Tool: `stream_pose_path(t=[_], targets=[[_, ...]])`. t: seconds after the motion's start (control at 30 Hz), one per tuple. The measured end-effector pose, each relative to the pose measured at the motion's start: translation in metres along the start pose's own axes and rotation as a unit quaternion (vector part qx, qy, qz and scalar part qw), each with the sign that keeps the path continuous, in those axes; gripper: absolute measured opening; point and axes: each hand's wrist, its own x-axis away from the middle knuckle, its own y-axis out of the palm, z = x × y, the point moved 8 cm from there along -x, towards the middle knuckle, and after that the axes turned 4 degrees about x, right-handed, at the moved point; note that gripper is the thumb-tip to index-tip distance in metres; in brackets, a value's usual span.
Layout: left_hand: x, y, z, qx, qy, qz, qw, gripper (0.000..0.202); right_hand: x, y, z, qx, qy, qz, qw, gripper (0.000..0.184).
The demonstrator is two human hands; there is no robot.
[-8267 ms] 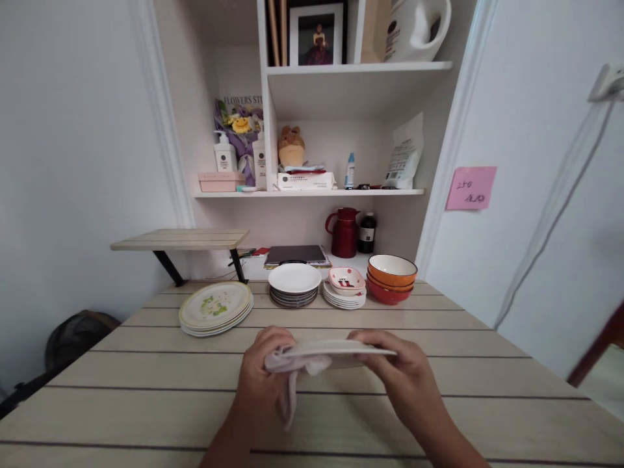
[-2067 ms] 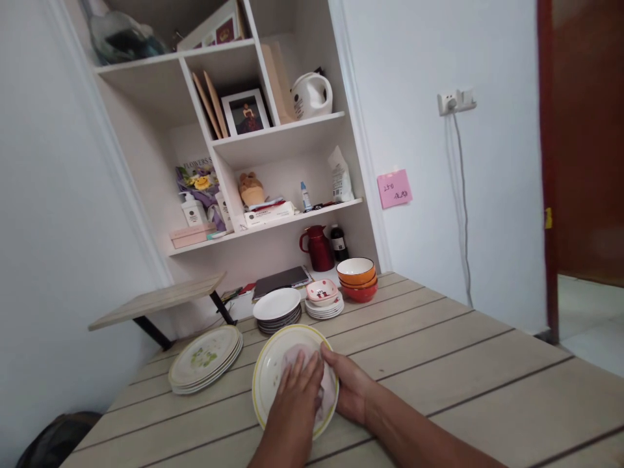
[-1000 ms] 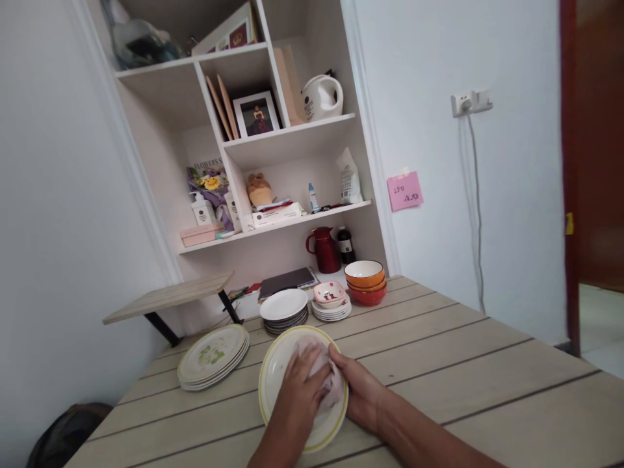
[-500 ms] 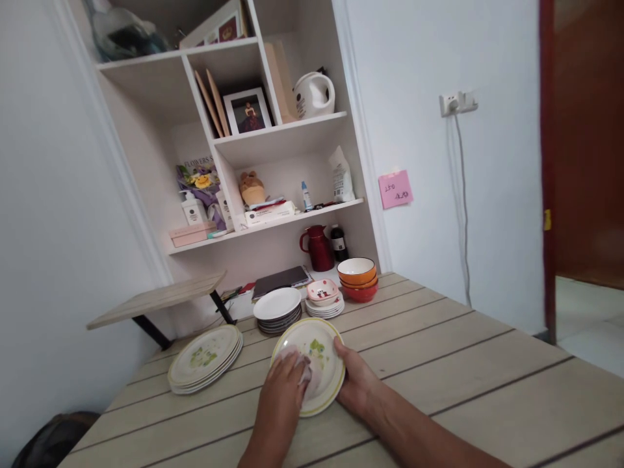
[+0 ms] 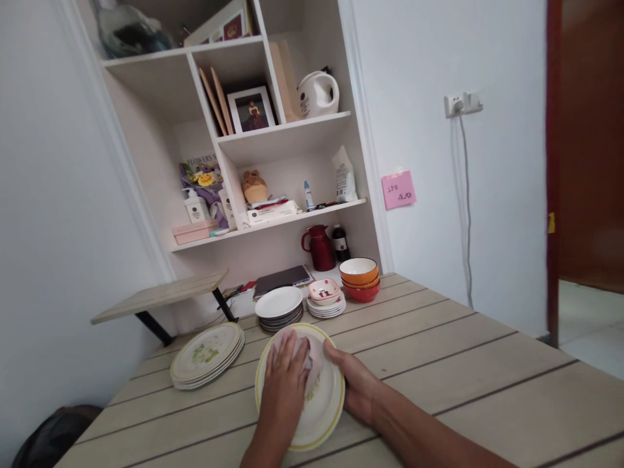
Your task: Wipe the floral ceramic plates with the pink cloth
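A cream plate (image 5: 325,416) with a yellow-green rim and a leafy print is tilted up towards me above the table. My right hand (image 5: 359,389) grips its right edge, thumb over the rim and fingers behind. Across the plate's upper middle lies my left hand (image 5: 285,374), pressing a pale pinkish cloth (image 5: 312,359) against the surface. Part of the cloth is hidden under the fingers. To the left, a stack of matching plates (image 5: 207,354) rests on the table.
Behind the held plate stand a stack of white-topped plates (image 5: 279,303), small saucers (image 5: 327,310) under a pink-patterned dish (image 5: 324,292), and orange and red bowls (image 5: 359,279). A red jug (image 5: 319,248) is at the back. A raised wooden shelf (image 5: 160,298) overhangs the left side.
The plate has come lower and nearer to me, showing more of its face. My left hand and the cloth have slid up across it, fingers more spread. My right hand still grips the edge.
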Motion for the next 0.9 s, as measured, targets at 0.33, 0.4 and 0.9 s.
stream_pose_path(t=[0.33, 0.4, 0.9], targets=[[0.004, 0.017, -0.013, -0.015, -0.017, -0.048, 0.999, 0.046, -0.003, -0.014, -0.015, -0.063, -0.028, 0.052, 0.996, 0.052], [0.005, 0.016, -0.007, -0.002, 0.009, -0.047, 0.999, 0.048, -0.001, -0.013, -0.017, -0.061, -0.027, 0.052, 0.996, 0.052], [0.003, 0.001, -0.002, 0.07, -0.015, -0.001, 0.997, 0.059, 0.012, -0.005, 0.007, 0.034, 0.024, 0.069, 0.997, 0.047]])
